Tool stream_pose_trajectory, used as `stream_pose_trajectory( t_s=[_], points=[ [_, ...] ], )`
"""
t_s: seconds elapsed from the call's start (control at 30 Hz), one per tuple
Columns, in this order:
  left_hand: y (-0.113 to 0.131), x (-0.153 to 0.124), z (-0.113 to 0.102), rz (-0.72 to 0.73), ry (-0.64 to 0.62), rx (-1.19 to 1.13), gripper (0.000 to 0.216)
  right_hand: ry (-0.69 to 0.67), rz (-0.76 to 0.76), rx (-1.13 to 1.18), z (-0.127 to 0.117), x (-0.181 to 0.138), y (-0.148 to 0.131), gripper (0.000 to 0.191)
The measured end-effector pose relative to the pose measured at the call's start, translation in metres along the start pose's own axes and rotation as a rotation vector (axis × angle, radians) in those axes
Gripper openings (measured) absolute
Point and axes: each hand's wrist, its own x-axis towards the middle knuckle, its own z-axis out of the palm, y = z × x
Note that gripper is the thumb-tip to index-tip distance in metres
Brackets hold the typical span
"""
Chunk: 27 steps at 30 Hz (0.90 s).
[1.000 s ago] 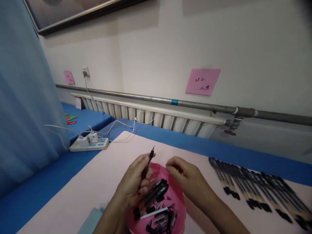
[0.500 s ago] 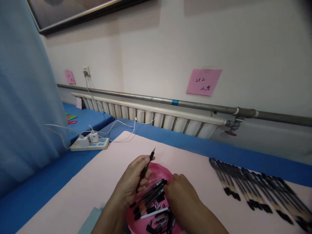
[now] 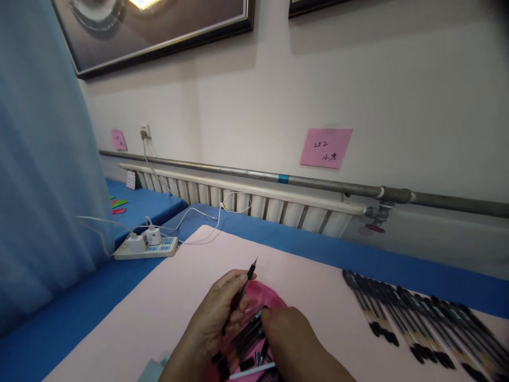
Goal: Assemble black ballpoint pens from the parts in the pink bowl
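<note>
My left hand (image 3: 218, 318) is closed round a thin black pen part (image 3: 243, 287) whose tip points up and away from me. It hovers over the near left rim of a pink bowl (image 3: 264, 295) that holds several black pen barrels (image 3: 246, 339) and small parts. My right hand (image 3: 292, 339) reaches down into the bowl with fingers curled over the barrels; what its fingertips touch is hidden. Both hands are above a pale pink sheet (image 3: 170, 297).
A row of several assembled black pens (image 3: 409, 323) lies on the pink sheet at the right. A white power strip (image 3: 145, 247) with plugged chargers and cables sits on the blue surface at left. A radiator (image 3: 254, 199) and pipe run along the wall.
My right hand dropped from above the bowl's far rim into the bowl. The left hand kept the pen part upright. The camera tilted up a little.
</note>
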Motion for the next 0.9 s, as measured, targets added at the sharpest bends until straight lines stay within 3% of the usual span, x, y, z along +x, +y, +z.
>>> stream_pose_trajectory(
  t_s=[0.1, 0.27, 0.4, 0.6, 0.9],
  points=[
    [0.000, -0.002, 0.000, -0.004, -0.019, 0.001, 0.027, 0.054, 0.011, 0.127, -0.021, 0.003, -0.010, 0.013],
    [-0.003, -0.004, 0.001, -0.026, -0.114, 0.028, 0.024, 0.330, 0.209, 0.772, -0.055, 0.011, -0.011, 0.023],
    [-0.005, -0.006, 0.003, -0.066, -0.175, 0.069, 0.029, 0.355, 0.212, 1.046, -0.063, 0.012, -0.005, 0.021],
    [-0.003, -0.008, 0.006, -0.076, -0.175, 0.081, 0.029, 0.278, 0.208, 1.064, -0.064, 0.010, -0.010, 0.012],
    [0.004, -0.012, 0.010, -0.097, -0.146, 0.108, 0.024, 0.267, 0.201, 1.085, -0.062, 0.010, -0.014, 0.010]
  ],
)
